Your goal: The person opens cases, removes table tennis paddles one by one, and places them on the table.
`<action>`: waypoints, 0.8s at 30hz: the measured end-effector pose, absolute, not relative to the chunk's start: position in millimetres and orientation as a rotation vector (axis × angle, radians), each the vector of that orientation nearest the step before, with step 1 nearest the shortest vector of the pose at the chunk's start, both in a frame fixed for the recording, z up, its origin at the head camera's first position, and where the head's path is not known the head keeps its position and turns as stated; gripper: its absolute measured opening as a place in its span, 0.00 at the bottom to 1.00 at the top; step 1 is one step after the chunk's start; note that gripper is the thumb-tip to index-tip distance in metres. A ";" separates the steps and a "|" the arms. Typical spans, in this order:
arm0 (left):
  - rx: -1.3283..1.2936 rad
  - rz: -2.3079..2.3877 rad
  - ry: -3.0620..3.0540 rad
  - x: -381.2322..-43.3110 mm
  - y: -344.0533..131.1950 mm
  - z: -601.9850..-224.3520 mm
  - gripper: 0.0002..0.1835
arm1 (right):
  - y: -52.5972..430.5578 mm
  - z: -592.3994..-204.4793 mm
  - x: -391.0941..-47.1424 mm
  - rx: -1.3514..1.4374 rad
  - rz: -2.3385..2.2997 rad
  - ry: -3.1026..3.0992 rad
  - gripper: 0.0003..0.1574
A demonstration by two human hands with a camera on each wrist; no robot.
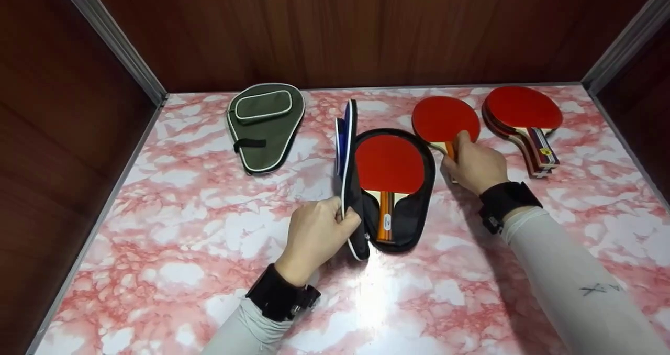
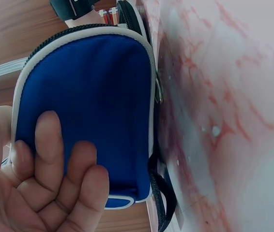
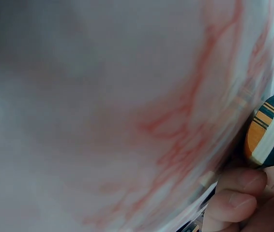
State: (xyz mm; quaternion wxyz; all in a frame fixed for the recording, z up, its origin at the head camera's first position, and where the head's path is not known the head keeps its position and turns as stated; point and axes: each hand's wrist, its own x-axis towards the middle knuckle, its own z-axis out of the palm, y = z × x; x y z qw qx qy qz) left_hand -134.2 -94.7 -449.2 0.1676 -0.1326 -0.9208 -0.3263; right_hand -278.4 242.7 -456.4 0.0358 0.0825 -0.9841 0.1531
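Observation:
A blue paddle case (image 2: 91, 92) with white piping lies unzipped, its cover standing upright and its black lining (image 1: 413, 232) showing. My left hand (image 1: 316, 234) pinches the edge of that cover between thumb and fingers. Inside the case's flat half rests a red table tennis paddle (image 1: 391, 164), handle toward me. To the right of the case, my right hand (image 1: 479, 166) grips the handle of a second red paddle (image 1: 445, 117). The striped butt of the handle (image 3: 267, 130) shows in the right wrist view beside my curled fingers.
A green paddle case (image 1: 275, 135) lies at the back left, its small pocket and black strap facing up. Several stacked red paddles (image 1: 526, 106) sit at the back right. Dark wooden panels (image 1: 366, 35) bound the pink marbled table (image 1: 209, 229) at the back and sides.

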 end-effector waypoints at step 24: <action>-0.374 -0.973 -2.642 -133.1 -94.5 -447.8 0.16 | 226.4 -440.7 -240.6 0.279 0.460 -2.840 0.26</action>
